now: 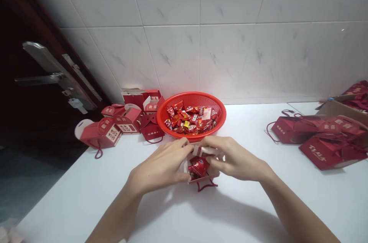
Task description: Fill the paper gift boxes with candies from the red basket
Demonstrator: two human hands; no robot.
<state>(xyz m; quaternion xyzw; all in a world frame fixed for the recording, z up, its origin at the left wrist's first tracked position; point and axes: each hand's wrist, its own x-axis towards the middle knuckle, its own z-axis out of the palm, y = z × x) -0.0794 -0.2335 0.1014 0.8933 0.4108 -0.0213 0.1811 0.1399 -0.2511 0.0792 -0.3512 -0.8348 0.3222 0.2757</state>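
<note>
An open red gift box with pale inner flaps stands on the white table, its dark red cord handle hanging toward me. Red-wrapped candies lie inside it. Along the box's left side, my left hand is closed around the wall and flap. My right hand grips the right side, with thumb and fingers at a pale flap. Just behind the box is a red plastic basket holding many small wrapped candies, mostly red.
Several red gift boxes stand at the left near a dark door with a metal handle. More closed boxes sit at the right, beside a cardboard carton. A tiled wall bounds the table at the back.
</note>
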